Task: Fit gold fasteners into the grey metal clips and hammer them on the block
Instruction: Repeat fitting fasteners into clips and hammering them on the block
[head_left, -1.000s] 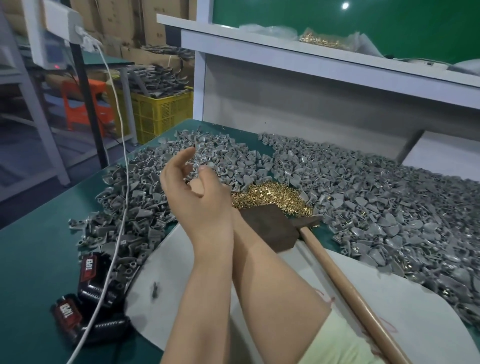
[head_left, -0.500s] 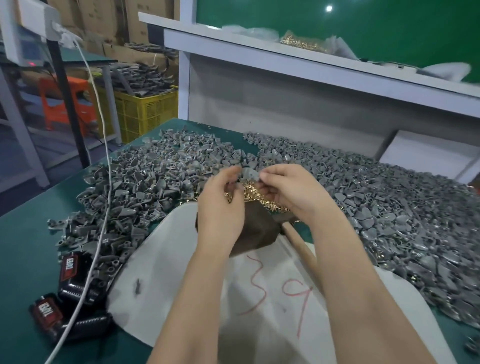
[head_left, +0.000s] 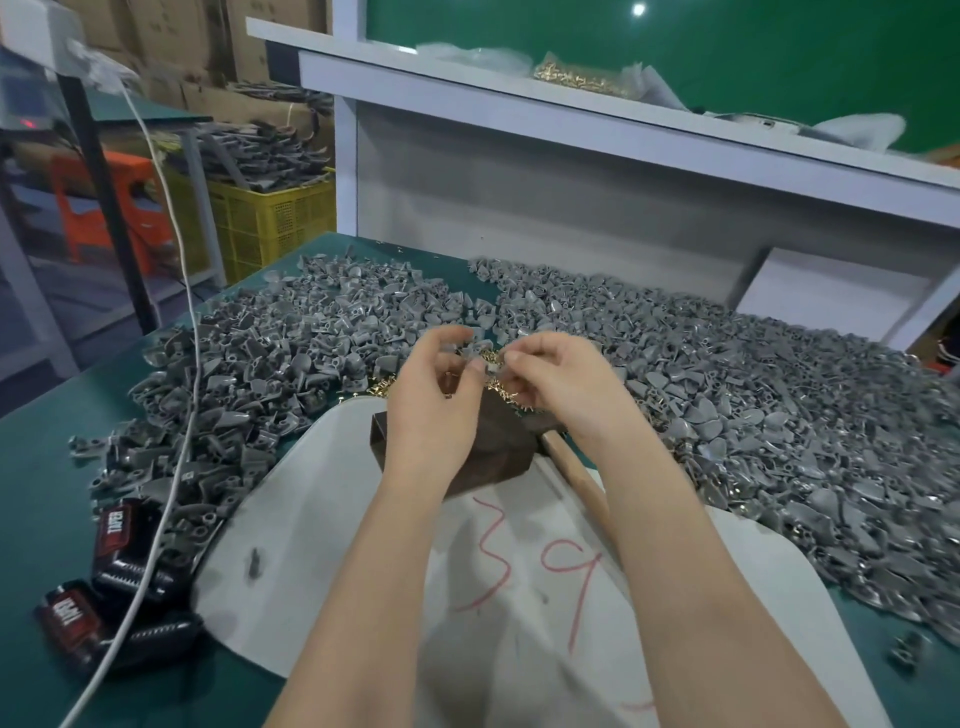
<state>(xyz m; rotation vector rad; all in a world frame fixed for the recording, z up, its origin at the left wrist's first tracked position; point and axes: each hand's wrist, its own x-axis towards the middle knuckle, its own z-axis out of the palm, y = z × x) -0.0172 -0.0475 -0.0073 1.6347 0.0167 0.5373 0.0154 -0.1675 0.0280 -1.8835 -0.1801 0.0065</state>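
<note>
head view, hands: left hand (head_left: 434, 402) and right hand (head_left: 553, 384) are up close together above the block (head_left: 498, 457), fingers curled in and pinching. There's a small grey clip (head_left: 475, 353) between the fingertips, looks like both hands have a bit of it, but it's blurry so I can't tell who's got the fastener, if anyone.

head view, clips: huge loose piles of grey metal clips (head_left: 727, 415) spread across the green table (head_left: 47, 467), left and right of the hands.

head view, fasteners: little heap of gold fasteners (head_left: 496, 387) right behind the block, mostly hidden by the fingers.

head view, hammer: wooden handle (head_left: 576, 473) lying just beside the block on the white sheet (head_left: 322, 545), nobody holding it.

handling, clip: my guess is light, stiff, thin metal, probably a bit edgy. Pinch it by the flat wing so the hole stays clear.

handling, fastener: tiny and smooth, easy to fumble. Fingertip pinch near the head, I'd say.

risk: dropping either one into the piles and losing it.
</note>
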